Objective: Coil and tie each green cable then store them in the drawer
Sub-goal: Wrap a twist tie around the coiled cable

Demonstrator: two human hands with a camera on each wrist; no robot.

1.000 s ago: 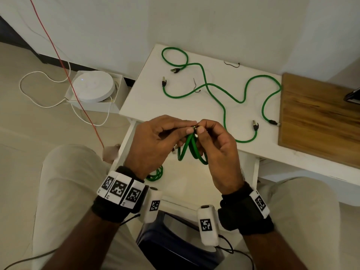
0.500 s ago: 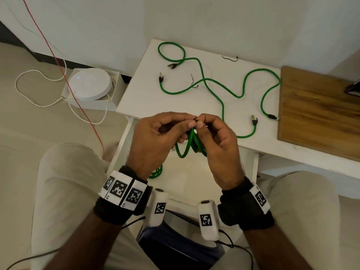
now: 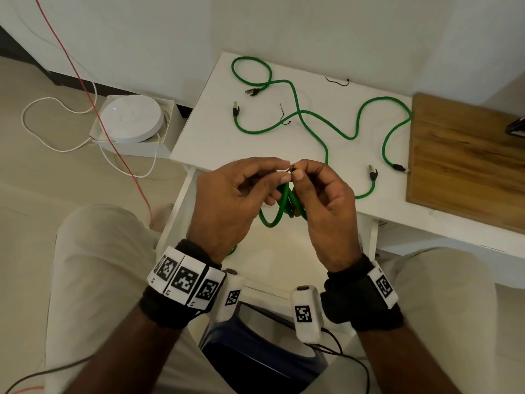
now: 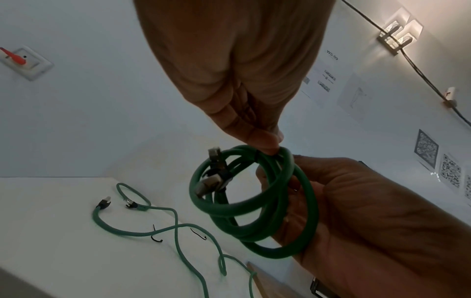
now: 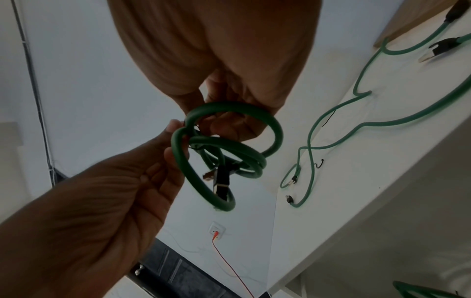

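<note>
Coiled green cable (image 3: 279,207), several loops, plugs dangling; left hand (image 3: 227,203), right hand (image 3: 326,206) fingers pinching top.

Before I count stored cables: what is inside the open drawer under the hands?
In the drawer, one green coil peeks out beside the left hand. Both hands and the held coiled cable cover much of the rest.

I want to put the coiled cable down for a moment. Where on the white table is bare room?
The near-left corner of the white table, below the cable plug, is bare. A bare strip also lies along the far edge beyond the black tie. The middle is crowded with loose green cables; the wooden board bounds the right.
</note>
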